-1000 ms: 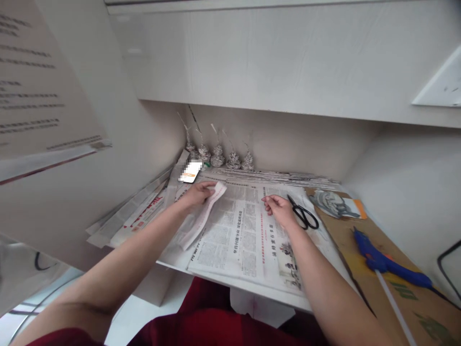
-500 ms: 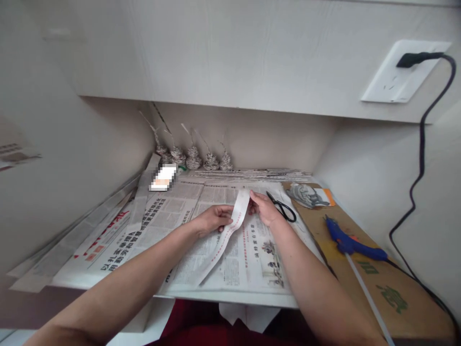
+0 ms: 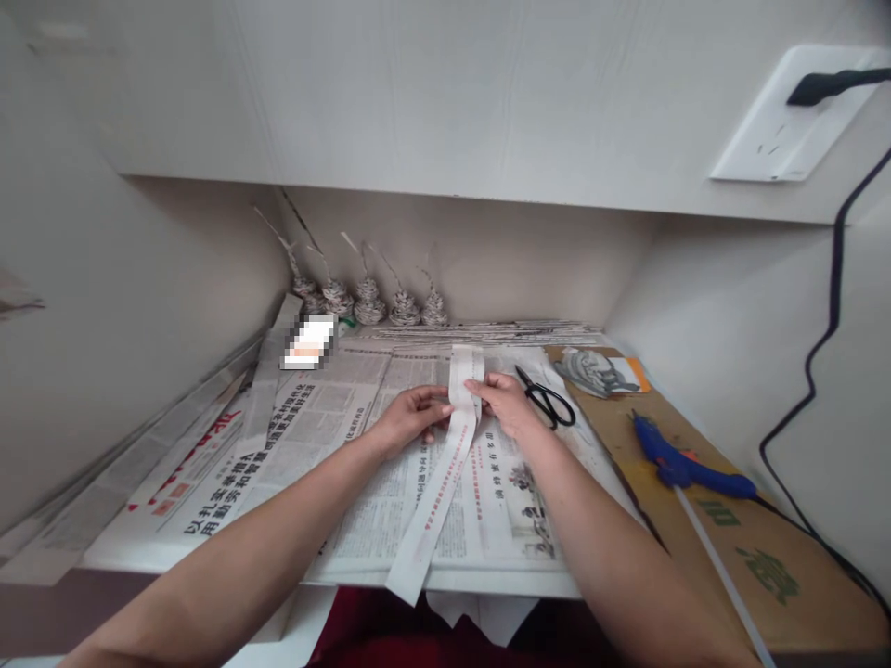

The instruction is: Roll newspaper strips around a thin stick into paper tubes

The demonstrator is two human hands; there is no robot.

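Note:
A long narrow strip of newspaper runs from between my hands down past the table's front edge, with red and grey print on it. My left hand pinches the strip's left edge between thumb and fingers. On the other side my right hand grips it, thumb lying across its face and the other fingers mostly hidden behind. The strip's upper end stands a little beyond my fingers. Under both hands lie spread newspaper sheets. Just right of my right hand rest black-handled scissors.
Several coiled paper gourd shapes stand along the back wall, beside a bundle of thin paper sticks. A blue glue gun lies on cardboard at right, its cord rising toward a wall socket. A phone-like blurred object sits at left.
The strip has turned more upright and flatter, its lower end now extending over the table edge. My right hand has shifted slightly down, its thumb now across the strip. The view moved slightly.

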